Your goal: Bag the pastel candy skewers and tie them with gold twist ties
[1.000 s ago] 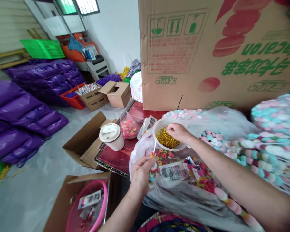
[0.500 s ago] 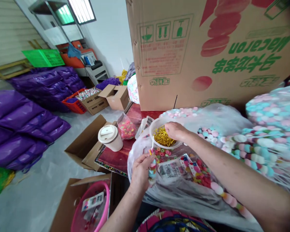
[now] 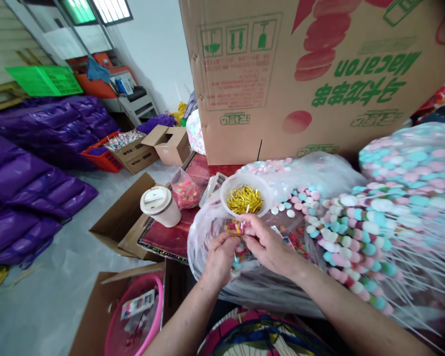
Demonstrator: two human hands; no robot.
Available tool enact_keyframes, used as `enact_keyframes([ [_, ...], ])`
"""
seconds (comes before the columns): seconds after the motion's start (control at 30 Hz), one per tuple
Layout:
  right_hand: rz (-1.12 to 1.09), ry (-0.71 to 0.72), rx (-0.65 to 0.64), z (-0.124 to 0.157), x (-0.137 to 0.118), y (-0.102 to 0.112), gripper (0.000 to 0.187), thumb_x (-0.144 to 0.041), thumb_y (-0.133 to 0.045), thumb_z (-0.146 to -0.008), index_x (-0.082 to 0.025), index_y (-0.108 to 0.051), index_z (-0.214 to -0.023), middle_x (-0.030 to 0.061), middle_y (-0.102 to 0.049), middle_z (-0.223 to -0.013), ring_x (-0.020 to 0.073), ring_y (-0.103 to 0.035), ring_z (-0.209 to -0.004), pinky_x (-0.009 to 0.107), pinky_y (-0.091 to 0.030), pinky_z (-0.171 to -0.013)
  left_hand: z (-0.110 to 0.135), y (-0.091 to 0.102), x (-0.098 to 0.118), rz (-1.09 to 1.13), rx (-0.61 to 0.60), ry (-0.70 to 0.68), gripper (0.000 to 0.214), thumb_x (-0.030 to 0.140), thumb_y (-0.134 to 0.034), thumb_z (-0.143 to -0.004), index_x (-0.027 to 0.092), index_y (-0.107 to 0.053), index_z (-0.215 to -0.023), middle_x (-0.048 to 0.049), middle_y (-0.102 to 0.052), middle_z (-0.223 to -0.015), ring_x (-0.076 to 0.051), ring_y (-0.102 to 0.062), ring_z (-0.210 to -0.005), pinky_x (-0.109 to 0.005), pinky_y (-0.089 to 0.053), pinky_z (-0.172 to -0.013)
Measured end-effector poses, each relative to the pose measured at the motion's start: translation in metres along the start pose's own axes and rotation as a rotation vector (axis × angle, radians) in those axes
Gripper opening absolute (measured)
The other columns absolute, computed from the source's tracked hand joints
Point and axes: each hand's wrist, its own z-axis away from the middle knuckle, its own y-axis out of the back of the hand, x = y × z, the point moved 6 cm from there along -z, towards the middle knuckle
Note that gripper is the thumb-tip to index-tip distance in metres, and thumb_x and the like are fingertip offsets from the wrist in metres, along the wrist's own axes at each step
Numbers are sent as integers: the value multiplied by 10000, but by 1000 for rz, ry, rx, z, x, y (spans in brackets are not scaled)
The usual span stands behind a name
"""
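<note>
My left hand (image 3: 219, 254) is closed around the gathered neck of a small clear bag holding a candy skewer (image 3: 238, 257); pastel candies show below the fingers and a white stick pokes out above. My right hand (image 3: 265, 242) pinches at the same neck from the right, close to the left fingertips. A gold twist tie (image 3: 233, 234) lies across the neck between the two hands, partly hidden by the fingers. Just beyond them stands a white plastic bowl (image 3: 225, 203) of gold twist ties (image 3: 244, 199).
Finished-looking skewers with white sticks (image 3: 359, 237) are heaped on the right beside a bag of pastel candies (image 3: 411, 158). A large carton (image 3: 241, 128) stands behind. A lidded cup (image 3: 163, 210) and a bag of pink candy rings (image 3: 186, 190) sit left; below is a pink basin (image 3: 159, 316).
My right hand has come out of the bowl toward me and met my left hand at the bag's neck, bringing a gold twist tie. The view has shifted right.
</note>
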Motion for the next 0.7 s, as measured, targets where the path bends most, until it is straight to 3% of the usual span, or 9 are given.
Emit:
enact_keyframes([
  [0.13,184,32,89,7,6,-2,433,-170,-392,-849,-170,-405,-1282,48,-666,-783,189,-625,-725,310,-467,-678,8,-1,-3,49,-37,-1,242,389,-633,-719,160,-630,-642,19,-551,-550,-80,-449,-450,-206,-357,-434],
  [0.27,183,22,292,22,9,1,331,-227,-417,-873,-161,-476,-1192,60,-670,-805,179,-622,-680,284,-461,-624,11,2,-2,122,9,-35,318,443,-696,-697,142,-629,-619,31,-539,-503,-54,-428,-417,-180,-331,-417],
  [0.33,124,13,236,27,8,4,155,-245,-453,-877,-181,-561,-968,12,-625,-681,146,-577,-591,244,-430,-552,10,0,-6,196,-62,69,321,413,-741,-660,127,-615,-587,26,-537,-470,-51,-433,-387,-173,-326,-399],
  [0.4,126,113,84,30,-4,8,174,-238,-462,-885,-194,-555,-745,-7,-573,-613,125,-529,-556,232,-402,-530,11,-8,-11,281,-244,237,306,359,-798,-579,112,-617,-590,-3,-578,-485,-93,-514,-408,-201,-399,-420],
  [0.47,119,292,-56,33,-21,11,244,-217,-442,-903,-193,-549,-686,7,-591,-651,125,-538,-603,240,-413,-578,17,-19,-15,363,-474,402,325,319,-828,-502,97,-634,-639,-48,-635,-540,-159,-591,-451,-267,-479,-451],
  [0.53,56,412,-152,35,-31,12,240,-201,-430,-918,-194,-570,-724,13,-631,-696,125,-566,-656,245,-431,-636,22,-26,-17,419,-605,480,339,295,-824,-489,91,-638,-687,-73,-659,-562,-188,-610,-450,-295,-502,-442],
  [0.6,37,399,-146,33,-28,9,252,-203,-439,-919,-196,-551,-693,0,-625,-655,117,-565,-632,232,-422,-614,21,-30,-19,493,-551,467,293,256,-802,-522,114,-618,-699,-42,-635,-509,-161,-576,-400,-262,-477,-407],
  [0.7,240,287,60,29,-10,3,274,-200,-424,-910,-193,-503,-647,5,-575,-608,127,-524,-579,245,-378,-560,17,-29,-29,612,-279,425,236,203,-758,-580,153,-556,-690,24,-571,-458,-102,-513,-368,-198,-416,-393],
])
